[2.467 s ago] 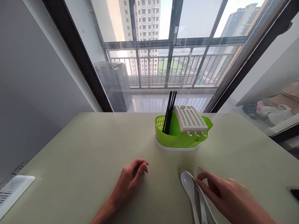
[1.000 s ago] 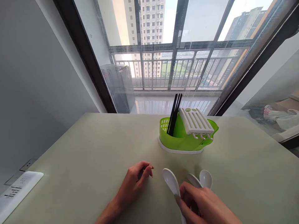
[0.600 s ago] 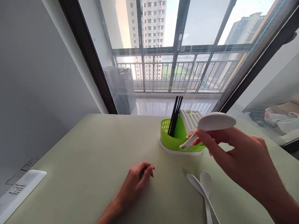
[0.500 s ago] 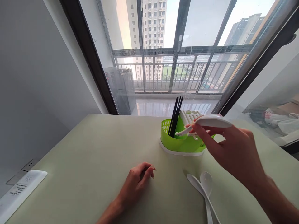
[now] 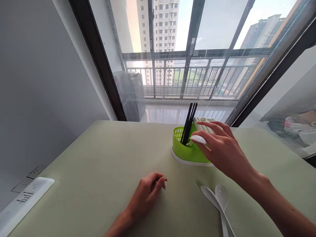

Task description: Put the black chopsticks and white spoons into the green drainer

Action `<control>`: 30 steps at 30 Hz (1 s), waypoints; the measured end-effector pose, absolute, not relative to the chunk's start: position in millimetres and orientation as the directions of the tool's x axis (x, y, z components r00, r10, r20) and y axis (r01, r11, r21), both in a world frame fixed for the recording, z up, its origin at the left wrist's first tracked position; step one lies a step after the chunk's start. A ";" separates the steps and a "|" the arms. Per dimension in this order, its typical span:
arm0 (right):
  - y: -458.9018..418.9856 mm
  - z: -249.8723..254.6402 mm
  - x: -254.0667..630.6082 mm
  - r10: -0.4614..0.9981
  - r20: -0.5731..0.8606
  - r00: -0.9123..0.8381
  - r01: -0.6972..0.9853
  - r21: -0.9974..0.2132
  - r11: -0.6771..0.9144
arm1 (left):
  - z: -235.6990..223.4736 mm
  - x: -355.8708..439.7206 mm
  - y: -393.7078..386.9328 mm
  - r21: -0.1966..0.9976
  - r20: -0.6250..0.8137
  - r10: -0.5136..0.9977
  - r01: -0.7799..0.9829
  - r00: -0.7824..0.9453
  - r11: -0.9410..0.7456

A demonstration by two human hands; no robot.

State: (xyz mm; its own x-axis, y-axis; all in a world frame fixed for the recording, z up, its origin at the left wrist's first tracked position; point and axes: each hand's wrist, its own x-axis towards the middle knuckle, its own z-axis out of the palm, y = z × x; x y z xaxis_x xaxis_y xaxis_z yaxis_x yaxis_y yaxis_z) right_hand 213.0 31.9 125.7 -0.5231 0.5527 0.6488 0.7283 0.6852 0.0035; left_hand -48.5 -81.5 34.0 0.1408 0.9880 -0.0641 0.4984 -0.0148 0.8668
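Observation:
My right hand [image 5: 223, 148] holds a white spoon [image 5: 198, 139] over the front of a green cutlery holder [image 5: 186, 153]; the spoon's bowl shows by the thumb, and its handle points down into the holder. Part of the holder is hidden behind this hand. Several black chopsticks [image 5: 189, 126] stand leaning in its left part. My left hand [image 5: 149, 191] rests on the table with its fingers loosely curled and nothing visible in them. Two more white spoons lie crossed below my right hand, one with its bowl to the left [image 5: 208, 194] and one with its bowl upward [image 5: 221, 194].
The holder has a white slotted part [image 5: 203, 121] and a white base [image 5: 180, 160]. A white power strip [image 5: 27, 194] lies at the left edge of the pale table [image 5: 111, 158]. Beyond the table is a glass window [image 5: 172, 79] onto a balcony.
My right hand has moved left and turned the spoon, which lay sideways above the holder and now has its handle pointing down into it. The left hand keeps its place on the table.

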 end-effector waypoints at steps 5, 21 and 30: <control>29.0 128.0 213.0 0.515 0.594 -0.617 0.691 0.097 0.716 | 33.2 -48.6 -80.3 0.867 -0.017 0.988 0.495 0.156 -0.063; -1.5 146.6 224.3 0.540 0.550 -0.637 0.669 0.045 0.742 | 32.4 -48.6 -79.5 0.859 0.026 0.985 0.501 0.172 -0.110; -64.3 133.7 256.1 0.732 0.364 -0.576 0.756 -0.105 0.647 | 31.6 -47.9 -79.8 0.843 0.017 0.986 0.528 0.164 -0.102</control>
State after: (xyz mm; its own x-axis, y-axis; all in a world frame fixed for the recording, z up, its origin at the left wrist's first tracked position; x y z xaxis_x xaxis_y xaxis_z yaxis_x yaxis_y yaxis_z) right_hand 256.1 -64.3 133.7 -0.5759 0.7319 0.3643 0.7556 0.6466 -0.1047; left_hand -47.9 -79.8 31.6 0.1637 0.9864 0.0169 0.5285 -0.1022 0.8428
